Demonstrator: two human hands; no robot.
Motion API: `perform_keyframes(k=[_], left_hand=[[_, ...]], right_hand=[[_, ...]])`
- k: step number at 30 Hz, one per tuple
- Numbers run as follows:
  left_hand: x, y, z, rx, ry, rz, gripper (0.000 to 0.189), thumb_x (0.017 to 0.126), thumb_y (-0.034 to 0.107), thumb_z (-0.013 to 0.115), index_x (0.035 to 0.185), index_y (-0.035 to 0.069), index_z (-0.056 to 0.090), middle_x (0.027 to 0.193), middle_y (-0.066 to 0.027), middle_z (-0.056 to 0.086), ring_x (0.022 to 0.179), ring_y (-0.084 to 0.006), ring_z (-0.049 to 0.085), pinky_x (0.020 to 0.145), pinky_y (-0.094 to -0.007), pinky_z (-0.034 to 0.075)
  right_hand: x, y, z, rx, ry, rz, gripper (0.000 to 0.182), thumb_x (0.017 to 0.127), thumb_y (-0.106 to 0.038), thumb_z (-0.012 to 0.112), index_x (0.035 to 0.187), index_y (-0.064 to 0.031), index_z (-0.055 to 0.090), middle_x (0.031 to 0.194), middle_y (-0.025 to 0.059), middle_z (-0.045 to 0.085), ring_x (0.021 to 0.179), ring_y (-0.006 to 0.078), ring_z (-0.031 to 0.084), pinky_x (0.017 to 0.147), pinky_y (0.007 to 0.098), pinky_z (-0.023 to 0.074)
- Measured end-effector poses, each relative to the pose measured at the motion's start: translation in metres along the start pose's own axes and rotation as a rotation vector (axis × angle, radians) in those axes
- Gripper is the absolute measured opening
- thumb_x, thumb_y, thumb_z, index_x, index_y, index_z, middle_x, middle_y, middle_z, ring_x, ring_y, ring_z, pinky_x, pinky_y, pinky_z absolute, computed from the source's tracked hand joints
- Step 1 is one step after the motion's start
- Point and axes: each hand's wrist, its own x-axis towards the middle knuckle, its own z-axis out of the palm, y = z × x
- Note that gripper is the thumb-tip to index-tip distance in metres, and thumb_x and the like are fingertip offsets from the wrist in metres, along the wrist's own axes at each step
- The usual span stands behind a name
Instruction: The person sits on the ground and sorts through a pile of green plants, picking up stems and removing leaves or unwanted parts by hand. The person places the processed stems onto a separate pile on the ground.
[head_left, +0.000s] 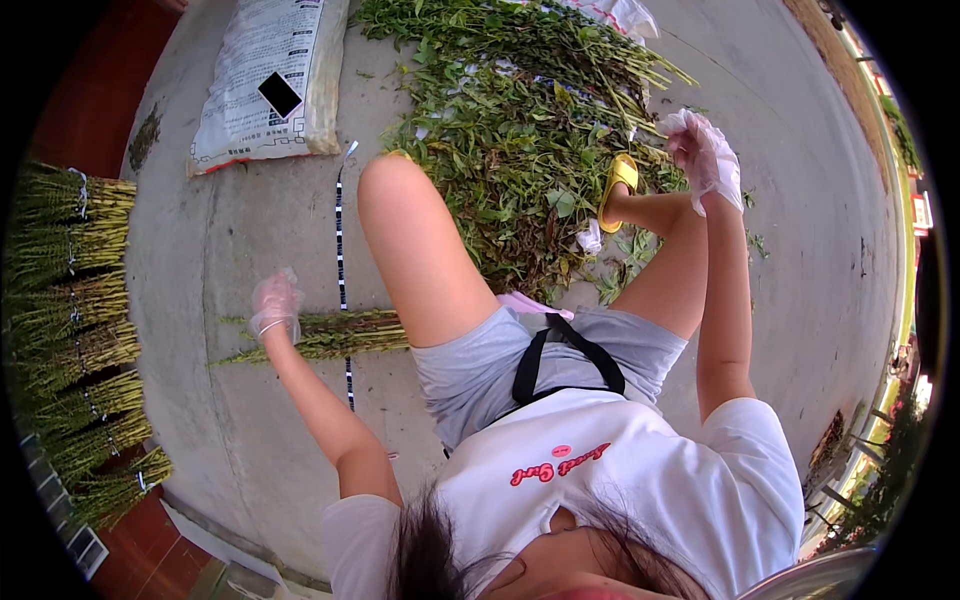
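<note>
My left hand (276, 300), in a clear plastic glove, is at the leafy tips of a small row of cut stalks (341, 330) on the concrete. Whether its fingers grip any is unclear. The stalks look like sesame and lie across a black-and-white strip (340, 247), partly hidden by my left thigh. My right hand (703, 157), also gloved, has curled fingers close to the bare stalk ends at the right side of a large leafy heap (495, 180). I cannot make out whether a stalk is in them.
A printed white woven sack (255, 82) lies beyond my left knee. Tied stalk bundles (82, 300) line the far left. More cut stalks (525, 45) top the heap's back. My foot in a yellow slipper (619, 187) is at the heap's right edge, near a crumpled white scrap (589, 238).
</note>
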Motion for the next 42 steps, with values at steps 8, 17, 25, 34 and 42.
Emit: perform_keyframes(k=[8,17,25,34,42], left_hand=[[-0.113,0.347,0.0,-0.007,0.15,0.753,0.048,0.101,0.038,0.053,0.075,-0.002,0.054,0.058,-0.0081,0.041,0.055,-0.0162,0.037,0.053,-0.0349,0.036],[-0.134,0.378,0.177,0.617,-0.348,1.167,0.04,0.094,0.034,0.059,0.065,0.008,0.067,0.06,-0.0148,0.06,0.058,-0.0363,0.059,0.056,-0.0455,0.046],[-0.127,0.401,0.2,0.642,-0.551,1.01,0.019,0.088,0.024,0.067,0.075,0.011,0.072,0.069,-0.0118,0.065,0.063,-0.0332,0.062,0.059,-0.0427,0.049],[-0.143,0.396,0.201,0.611,-0.629,1.185,0.03,0.096,0.03,0.055,0.081,0.009,0.069,0.072,-0.0128,0.067,0.067,-0.0346,0.063,0.064,-0.0459,0.048],[-0.122,0.373,0.203,0.714,-0.533,1.187,0.03,0.094,0.034,0.053,0.097,0.011,0.072,0.088,-0.0155,0.07,0.083,-0.0358,0.066,0.077,-0.045,0.051]], right_hand=[[0.221,0.093,-0.068,-0.013,0.009,0.104,0.025,0.097,-0.02,0.057,0.115,-0.0032,0.064,0.107,0.0062,0.07,0.098,0.0176,0.068,0.079,0.0313,0.0559],[0.389,0.277,-0.13,-1.266,0.193,0.188,0.036,0.079,-0.024,0.06,0.11,-0.0057,0.069,0.114,0.0208,0.067,0.107,0.0377,0.064,0.091,0.0424,0.0514],[0.414,0.298,-0.112,-1.314,0.338,0.431,0.03,0.085,-0.018,0.058,0.109,-0.0052,0.071,0.116,0.0193,0.068,0.111,0.0337,0.064,0.093,0.0413,0.0517],[0.362,0.282,-0.089,-1.009,0.178,0.074,0.036,0.094,-0.03,0.052,0.115,-0.0027,0.063,0.107,0.0252,0.065,0.106,0.0408,0.061,0.089,0.0456,0.0476],[0.152,0.18,0.007,0.525,-0.049,0.638,0.015,0.098,-0.022,0.058,0.089,-0.0115,0.057,0.058,-0.0059,0.042,0.043,0.0063,0.032,0.038,0.0229,0.0222]])
